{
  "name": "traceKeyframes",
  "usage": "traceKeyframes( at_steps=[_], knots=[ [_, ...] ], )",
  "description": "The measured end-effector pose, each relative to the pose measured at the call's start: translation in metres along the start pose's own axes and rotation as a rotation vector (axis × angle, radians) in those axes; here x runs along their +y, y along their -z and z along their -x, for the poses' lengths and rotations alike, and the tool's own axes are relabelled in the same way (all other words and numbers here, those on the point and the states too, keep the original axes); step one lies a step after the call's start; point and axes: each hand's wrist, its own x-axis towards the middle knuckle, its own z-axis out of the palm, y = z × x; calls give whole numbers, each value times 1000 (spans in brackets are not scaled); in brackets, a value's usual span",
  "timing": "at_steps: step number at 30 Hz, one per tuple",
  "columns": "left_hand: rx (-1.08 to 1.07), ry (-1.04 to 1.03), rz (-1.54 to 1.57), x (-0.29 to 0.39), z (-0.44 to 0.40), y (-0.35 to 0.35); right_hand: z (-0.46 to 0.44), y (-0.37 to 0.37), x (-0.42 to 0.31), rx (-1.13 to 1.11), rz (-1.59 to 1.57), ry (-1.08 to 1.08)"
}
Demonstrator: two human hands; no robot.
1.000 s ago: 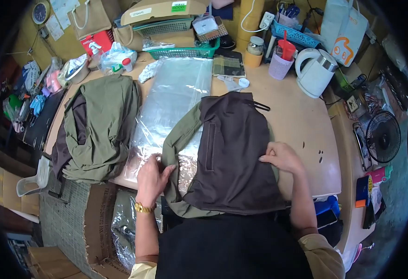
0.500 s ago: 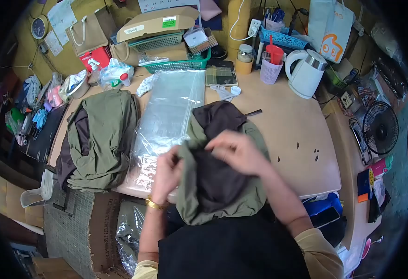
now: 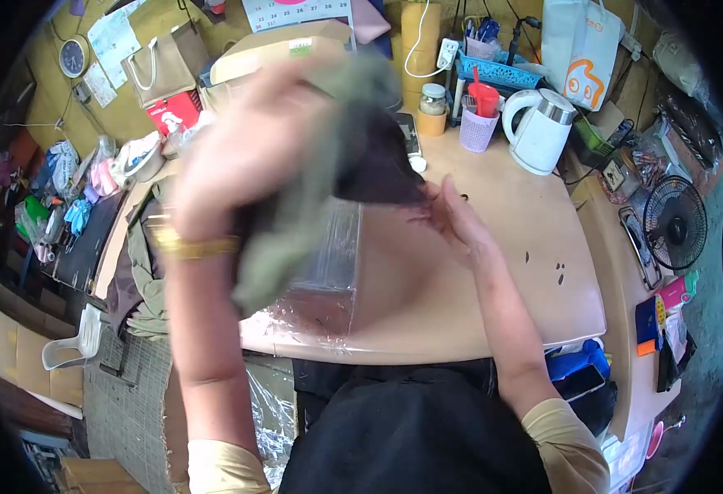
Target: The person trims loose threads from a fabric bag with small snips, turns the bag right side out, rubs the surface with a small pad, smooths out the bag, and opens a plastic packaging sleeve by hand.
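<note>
Table [image 3: 477,305] is offering room rightward to its edge; left hand [image 3: 246,148], gripping, is now raising the garment [image 3: 374,160]; right hand's [image 3: 454,216] grip unclear.

White kettle [image 3: 534,138], upper right; black fan [image 3: 673,224], right edge.
Round wall clock [image 3: 73,57] upper left, calendar [image 3: 316,13] top center, pale chair [image 3: 88,336] lower left.

The left hand [image 3: 250,152] is pure blur, grip unreadable; the green-and-dark garment [image 3: 374,160] smears too, hiding some clear plastic [image 3: 335,255]; top edge crops the calendar [image 3: 320,12]!
</note>
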Motion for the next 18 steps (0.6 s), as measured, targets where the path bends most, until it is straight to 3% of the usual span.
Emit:
traceKeyframes(
  at_steps=[1, 2, 4, 5, 6, 8, 9, 10, 12, 14, 16, 17, 18],
  knots=[
    [-148, 32, -275, -6, -4, -22, 4, -13, 1, -198, -495, 94],
    [-297, 65, -550, -11, -13, -54, 11, -28, -3, -204, -497, 92],
    [7, 96, -637, -47, 27, -105, 27, -52, -13, -35, -765, 125],
    [86, 156, -607, -64, 44, -118, 30, -51, -9, -206, -894, 170],
    [161, 216, -574, -76, 60, -128, 34, -53, 0, -201, -896, 173],
    [186, 304, -452, -87, 87, -140, 40, -56, 24, 63, -688, 134],
    [222, 235, -519, -88, 96, -143, 43, -52, 39, 212, -743, 47],
    [218, 235, -517, -95, 107, -144, 47, -53, 38, 216, -744, 48],
    [-89, 466, -566, -108, 125, -138, 55, -55, 33, 221, -666, -72],
    [-50, 479, -491, -107, 125, -113, 62, -47, 34, 318, -535, 1],
    [273, 508, -349, -98, 125, -72, 81, -13, 36, 410, -250, -165],
    [573, 574, 45, -107, 139, -47, 89, -4, 28, 413, -251, -162],
    [813, 420, 478, -130, 168, -15, 96, 4, 12, 452, 199, -266]
  ],
)
